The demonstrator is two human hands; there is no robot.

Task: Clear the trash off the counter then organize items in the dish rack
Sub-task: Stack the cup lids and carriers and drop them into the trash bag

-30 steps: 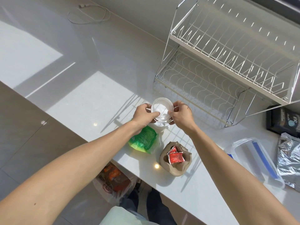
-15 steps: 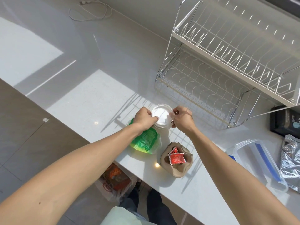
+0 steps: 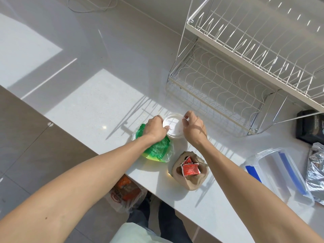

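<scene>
Head view: both forearms extended; left hand [image 3: 155, 128] and right hand [image 3: 193, 127] pinching white lidded cup [image 3: 173, 126] rim on counter [image 3: 87, 106].

A round white plastic cup [image 3: 173, 126] stands on the pale stone counter [image 3: 91, 109], before the two-tier wire dish rack [image 3: 245, 67]. A crumpled green plastic bag [image 3: 156, 149] lies just left of a brown moulded-pulp cup carrier [image 3: 189, 178].

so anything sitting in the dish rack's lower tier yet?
No, the lower tier of the dish rack shows only bare wire with counter beneath.

No readable text on packets [image 3: 190, 168] or black box [image 3: 309, 126].
</scene>
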